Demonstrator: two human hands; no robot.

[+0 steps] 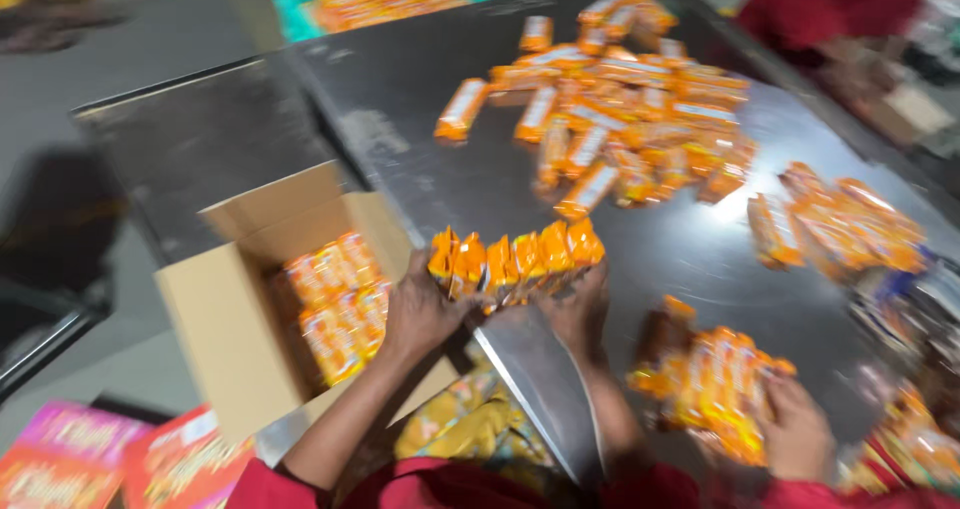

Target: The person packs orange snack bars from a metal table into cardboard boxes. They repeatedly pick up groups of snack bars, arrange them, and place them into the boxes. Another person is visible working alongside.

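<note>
- At table edge, just right of the open carton (240,319) — a row of orange packets (515,257) stands pressed between both hands, long axis left-right.
- Left hand (420,314) caps the carton-side end, nearer the box; right hand (578,309) caps the other — fingers of both closed against the row.

1. A row of packets (515,257) sits at the near edge of the surface (450,169), between the left hand (420,314) and right hand (578,314).
2. A cardboard box (240,339) stands left of the surface, with packets inside.
3. A loose heap of packets (625,119) lies behind the row.
4. A crate (290,9) sits at the far end.
</note>
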